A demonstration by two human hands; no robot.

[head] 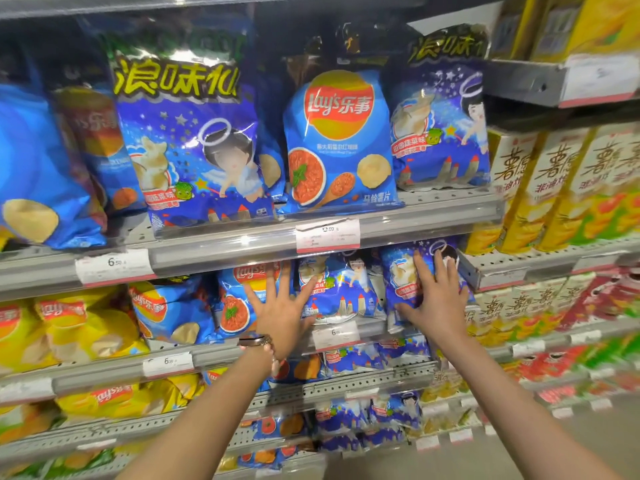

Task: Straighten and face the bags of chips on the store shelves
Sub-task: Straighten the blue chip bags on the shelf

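Observation:
On the second shelf, my left hand (281, 311) lies flat with spread fingers where a blue Lay's tomato bag (235, 303) meets a blue angel-print snack bag (341, 289). My right hand (437, 299) presses with straight fingers on another angel-print bag (403, 271) at the shelf's right end. On the shelf above stand a large angel-print bag (194, 140), a blue Lay's bag (341, 140) and a third angel-print bag (441, 119), all facing front.
Yellow Lay's bags (86, 323) fill the left of the lower shelves. Boxed snacks (554, 188) line the adjoining unit on the right. Price-tag rails (327, 233) edge each shelf. More blue bags sit on shelves below my arms.

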